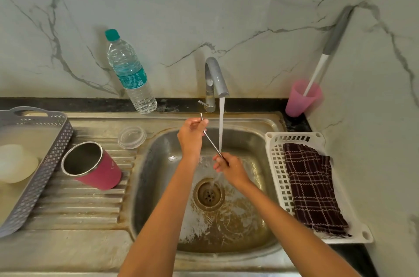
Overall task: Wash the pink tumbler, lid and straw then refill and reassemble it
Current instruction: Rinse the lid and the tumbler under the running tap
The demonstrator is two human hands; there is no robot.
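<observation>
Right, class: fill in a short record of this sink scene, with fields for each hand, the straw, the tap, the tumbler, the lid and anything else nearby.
left hand: pinches the straw's upper end
right hand: grips the straw's lower end
straw: metal, slanted over the sink, lower end in the water
tap: running
tumbler: pink, open, on the drainboard
lid: clear, on the drainboard behind the tumbler
bottle: capped, behind the sink
cloth: checked, in the white basket
</observation>
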